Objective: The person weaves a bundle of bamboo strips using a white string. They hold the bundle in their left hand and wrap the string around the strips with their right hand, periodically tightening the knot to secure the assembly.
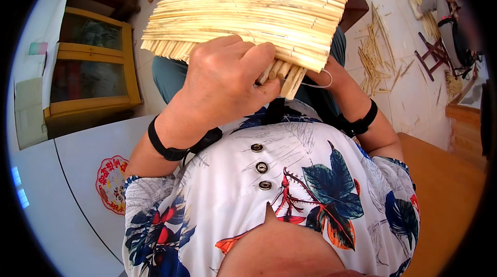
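Note:
A mat of pale, straight plant stalks (pixel 248 10) laid side by side rests over my lap, running away from me. My left hand (pixel 228 77) is closed around its near edge, fingers curled over the stalks. Several stalk ends (pixel 292 80) stick out beside my left thumb and index finger. My right hand (pixel 331 72) is at the mat's near right corner, mostly underneath it, so its fingers are hidden. A thin pale thread (pixel 330 81) loops out from that corner near the right wrist.
Loose stalks (pixel 375 59) lie scattered on the tiled floor at right. Beyond them are a folding stool (pixel 435 52) and another person's leg (pixel 448 33). A yellow-framed cabinet (pixel 93 98) stands left. A white tabletop (pixel 77 147) and an orange-brown surface (pixel 440 189) flank me.

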Motion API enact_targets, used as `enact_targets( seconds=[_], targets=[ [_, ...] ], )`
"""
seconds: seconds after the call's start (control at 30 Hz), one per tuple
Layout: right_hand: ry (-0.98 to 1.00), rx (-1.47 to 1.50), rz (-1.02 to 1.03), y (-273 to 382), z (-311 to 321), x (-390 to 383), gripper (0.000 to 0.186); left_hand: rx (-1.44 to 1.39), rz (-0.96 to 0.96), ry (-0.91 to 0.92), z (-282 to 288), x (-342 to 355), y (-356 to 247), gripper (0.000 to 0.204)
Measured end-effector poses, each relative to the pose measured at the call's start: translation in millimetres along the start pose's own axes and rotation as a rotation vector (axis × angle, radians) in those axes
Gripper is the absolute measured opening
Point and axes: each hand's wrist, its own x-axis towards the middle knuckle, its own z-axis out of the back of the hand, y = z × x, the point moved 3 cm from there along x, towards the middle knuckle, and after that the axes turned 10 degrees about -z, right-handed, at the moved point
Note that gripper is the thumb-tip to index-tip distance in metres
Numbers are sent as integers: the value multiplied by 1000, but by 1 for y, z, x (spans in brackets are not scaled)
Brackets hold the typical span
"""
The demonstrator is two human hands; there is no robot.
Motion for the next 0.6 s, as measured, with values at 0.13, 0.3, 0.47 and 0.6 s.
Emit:
enact_targets(
  seconds=[0.13, 0.3, 0.47, 0.6],
  targets=[
    [-13, 302, 69, 18, -28, -9, 43, 20, -8, 6, -8, 4, 0, 31],
    [-210, 387, 152, 9, -43, -8, 33, 31, -24, -4, -21, 8, 2, 31],
    [-374, 440, 161, 12, -46, -6, 26, 94, 29, -15, -31, 6, 0, 33],
    [-313, 474, 124, 19, -45, -5, 23, 119, 24, -85, -25, 8, 1, 35]
  ],
)
